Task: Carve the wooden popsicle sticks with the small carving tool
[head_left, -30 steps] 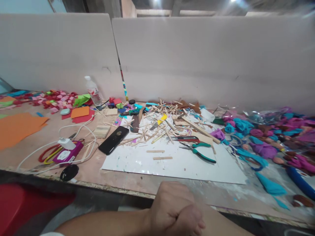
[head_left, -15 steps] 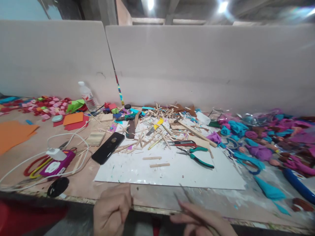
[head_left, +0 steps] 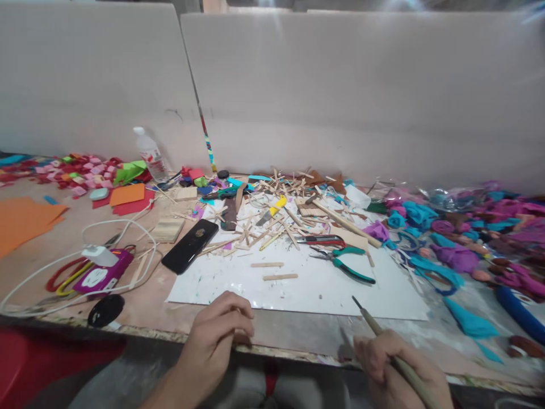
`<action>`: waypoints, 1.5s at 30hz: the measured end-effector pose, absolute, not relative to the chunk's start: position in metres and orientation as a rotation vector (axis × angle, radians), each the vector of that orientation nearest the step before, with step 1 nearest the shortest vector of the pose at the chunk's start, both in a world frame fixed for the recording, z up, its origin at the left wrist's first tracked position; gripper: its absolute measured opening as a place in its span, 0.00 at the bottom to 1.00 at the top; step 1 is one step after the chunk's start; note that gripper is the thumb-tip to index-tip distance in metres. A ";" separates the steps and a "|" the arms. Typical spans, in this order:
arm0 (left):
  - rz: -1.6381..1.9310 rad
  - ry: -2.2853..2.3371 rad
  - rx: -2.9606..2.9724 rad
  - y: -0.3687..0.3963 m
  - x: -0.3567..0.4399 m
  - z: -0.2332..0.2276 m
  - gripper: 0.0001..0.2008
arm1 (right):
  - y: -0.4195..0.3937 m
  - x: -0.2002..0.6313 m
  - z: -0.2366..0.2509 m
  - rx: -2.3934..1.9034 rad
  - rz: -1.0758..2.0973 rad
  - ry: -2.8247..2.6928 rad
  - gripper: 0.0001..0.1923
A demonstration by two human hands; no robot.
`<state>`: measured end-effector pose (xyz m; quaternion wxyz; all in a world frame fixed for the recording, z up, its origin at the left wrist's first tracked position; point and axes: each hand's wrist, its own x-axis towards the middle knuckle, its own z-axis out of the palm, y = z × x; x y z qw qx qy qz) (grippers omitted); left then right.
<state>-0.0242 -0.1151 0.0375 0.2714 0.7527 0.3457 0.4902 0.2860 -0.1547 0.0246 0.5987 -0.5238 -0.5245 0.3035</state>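
My right hand [head_left: 395,363] is closed around a slim wooden-handled tool [head_left: 374,325] with a narrow dark tip. The tip points up and left, over the table beside the sheet's front edge. My left hand [head_left: 221,326] is at the table's front edge, its fingers loosely bent and nothing visible in them; the thumb is mostly hidden. Ahead of both hands, two short craft sticks [head_left: 280,277] lie on the white sheet [head_left: 238,289]. Green-handled pliers [head_left: 351,267] and a red-and-black utility knife [head_left: 319,241] lie beyond them to the right.
Behind the sticks is a heap of wood pieces [head_left: 293,227] with a yellow-handled knife [head_left: 275,209]. A black phone [head_left: 190,246], a purple power adapter [head_left: 106,272] with a white cable and a water bottle [head_left: 151,154] stand left. Coloured crepe paper [head_left: 460,255] is piled right.
My left hand has loosened from a fist and moved forward and right. My right hand has moved right with the tool, which now shows clearly. The view has tilted slightly down.
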 end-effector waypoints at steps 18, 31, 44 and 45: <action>0.876 0.775 2.618 0.011 -0.006 0.023 0.12 | 0.009 0.240 0.018 -1.147 1.365 -1.320 0.32; 0.645 0.783 2.764 0.012 -0.011 -0.009 0.14 | 0.008 0.253 0.012 -1.426 0.817 -1.710 0.06; 0.697 0.843 2.763 0.016 -0.017 -0.009 0.14 | -0.003 0.247 0.009 -1.490 0.959 -1.461 0.09; 0.706 0.845 2.748 0.016 -0.017 -0.009 0.13 | -0.002 0.246 0.010 -1.487 0.948 -1.484 0.09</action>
